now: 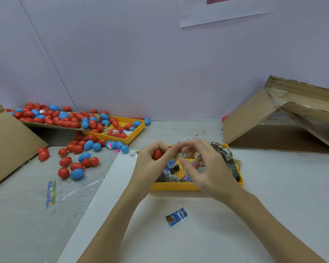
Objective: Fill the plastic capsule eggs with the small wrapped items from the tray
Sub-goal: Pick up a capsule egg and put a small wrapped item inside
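At the centre of the frame, the left hand (152, 158) gripped a red capsule egg (157, 154), fingers curled round it above the upper-left corner of the yellow tray (179, 186). Only a patch of the egg showed between thumb and fingers, so its long axis was hard to read — it seemed to run roughly upright, and I could not tell whether it was shut or in halves. The right hand (203, 166) hovered just to the right of the egg, fingers loosely bent over the wrapped items (171, 168) heaped in the tray; motion blur hid whether it pinched anything.

The relation that mattered: the egg lay immediately left of the right fingertips, nearly touching, with the wrapped items directly beneath — the right hand was the nearer one to them. One blue wrapped packet (177, 216) lay apart on the counter (273, 186), lower centre, its long axis slanting up to the right.
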Motion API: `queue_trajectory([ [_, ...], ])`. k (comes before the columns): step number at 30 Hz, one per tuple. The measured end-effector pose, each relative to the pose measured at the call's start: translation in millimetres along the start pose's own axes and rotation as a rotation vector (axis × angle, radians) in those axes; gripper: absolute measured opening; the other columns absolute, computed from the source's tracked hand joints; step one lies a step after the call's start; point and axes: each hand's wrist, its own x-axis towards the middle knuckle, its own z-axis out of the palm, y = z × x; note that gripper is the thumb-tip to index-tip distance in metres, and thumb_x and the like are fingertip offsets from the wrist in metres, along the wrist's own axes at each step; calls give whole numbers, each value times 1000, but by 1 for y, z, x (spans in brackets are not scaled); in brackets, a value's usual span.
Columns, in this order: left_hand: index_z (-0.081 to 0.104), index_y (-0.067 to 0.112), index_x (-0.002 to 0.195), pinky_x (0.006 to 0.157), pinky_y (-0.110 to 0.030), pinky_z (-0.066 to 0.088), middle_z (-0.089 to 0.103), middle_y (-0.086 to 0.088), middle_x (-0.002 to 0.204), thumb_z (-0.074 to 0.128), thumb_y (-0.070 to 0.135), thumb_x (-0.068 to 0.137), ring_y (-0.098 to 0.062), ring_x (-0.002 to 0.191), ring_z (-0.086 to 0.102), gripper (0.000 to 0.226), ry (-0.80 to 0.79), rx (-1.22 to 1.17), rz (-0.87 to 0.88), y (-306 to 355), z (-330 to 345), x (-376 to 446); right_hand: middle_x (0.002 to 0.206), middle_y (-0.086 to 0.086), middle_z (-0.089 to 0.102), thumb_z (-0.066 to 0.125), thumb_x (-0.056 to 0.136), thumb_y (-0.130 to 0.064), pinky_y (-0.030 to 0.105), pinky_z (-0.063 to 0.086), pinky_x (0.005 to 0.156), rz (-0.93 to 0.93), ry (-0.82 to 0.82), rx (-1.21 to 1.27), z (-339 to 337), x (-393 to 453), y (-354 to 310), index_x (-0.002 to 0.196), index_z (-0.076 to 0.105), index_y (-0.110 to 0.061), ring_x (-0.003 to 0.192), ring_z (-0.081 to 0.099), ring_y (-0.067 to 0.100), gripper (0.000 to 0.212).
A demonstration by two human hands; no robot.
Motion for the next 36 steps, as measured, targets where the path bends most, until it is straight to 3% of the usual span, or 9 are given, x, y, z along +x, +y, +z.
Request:
queue_trajectory([
  [5, 70, 25, 79, 56, -22, 45, 54, -2, 67, 70, 59, 80, -10, 60, 49, 34, -31, -49, -50, 1, -1, 0, 103, -7, 67, 73, 94, -15, 30, 56, 72, 60, 31, -14, 12, 0, -2, 109, 70, -15, 97, 65, 8, 16],
  [10, 69, 23, 90, 55, -24, 44, 52, -3, 68, 61, 62, 88, -13, 59, 48, 40, -91, -46, -47, 3, 0, -2, 87, -11, 74, 71, 96, -15, 20, 56, 73, 242, 91, 178, 8, 3, 0, 94, 72, -27, 88, 71, 6, 12],
  [13, 51, 18, 105, 49, -24, 40, 57, -6, 76, 51, 28, 106, -16, 57, 49, 10, -104, -209, -125, 2, -1, 4, 83, 1, 77, 65, 99, -12, 30, 57, 69, 366, 104, 350, 2, 7, 1, 94, 73, -18, 77, 72, 18, 12],
  [16, 46, 14, 106, 55, -24, 50, 65, -7, 84, 46, -2, 101, -18, 66, 59, 17, -151, -371, -165, -1, -5, 6, 83, 4, 77, 61, 101, -7, 28, 59, 65, 428, 115, 447, -5, 9, 3, 95, 72, -13, 80, 74, 27, 14],
  [18, 55, 14, 110, 65, -24, 55, 70, -4, 87, 60, 15, 101, -18, 76, 64, 10, -163, -250, -87, -3, -7, 4, 85, 2, 78, 61, 101, -7, 27, 61, 65, 431, 106, 437, -9, 9, 4, 99, 72, -9, 81, 75, 20, 11],
  [21, 66, 27, 112, 69, -22, 57, 73, -1, 91, 72, 42, 84, -17, 79, 71, 32, -157, -82, 1, 2, -7, 0, 86, 2, 78, 64, 99, -8, 28, 61, 67, 431, 107, 399, -12, 9, 6, 103, 72, -9, 83, 75, 16, 9],
  [27, 62, 12, 106, 63, -24, 58, 77, -6, 93, 78, 35, 80, -23, 77, 76, 38, -61, -107, 65, 8, -4, -2, 87, 0, 77, 72, 93, -9, 28, 61, 73, 418, 106, 335, -14, 9, 8, 99, 72, -16, 85, 75, 16, 9],
  [32, 73, 32, 112, 83, -23, 59, 75, 8, 104, 75, 44, 78, -14, 100, 73, 35, -90, -60, 28, 6, -6, -2, 88, 0, 77, 70, 95, -9, 28, 60, 75, 403, 98, 305, -14, 10, 9, 98, 73, -20, 85, 74, 14, 12],
  [36, 71, 37, 119, 85, -21, 57, 73, 11, 111, 72, 28, 91, -12, 107, 71, 30, -166, -72, 19, 3, -6, -1, 87, -1, 76, 68, 96, -10, 23, 58, 72, 414, 113, 273, -14, 10, 10, 98, 72, -21, 83, 72, 12, 12],
])
